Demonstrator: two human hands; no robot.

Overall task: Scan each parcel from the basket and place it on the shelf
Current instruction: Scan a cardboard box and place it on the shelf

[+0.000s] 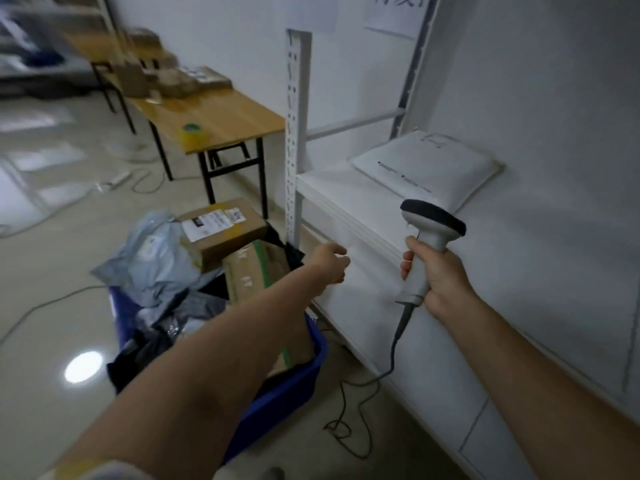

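Observation:
A blue basket (294, 386) on the floor holds several parcels: a labelled cardboard box (221, 230) on top, a second box with green tape (256, 271), grey poly bags (156, 261) and dark bags. My left hand (329, 263) hovers empty between the basket and the white shelf (346, 209), fingers loosely curled. My right hand (440, 282) grips the handle of a white corded barcode scanner (426, 237), head pointing up and away. One white padded parcel (429, 168) lies flat on the shelf.
A perforated white shelf post (296, 133) stands beside the basket. A wooden table (214, 116) behind carries a tape roll (194, 133) and brown parcels. The scanner cable (360, 403) trails on the glossy floor. A power strip and cords lie at left.

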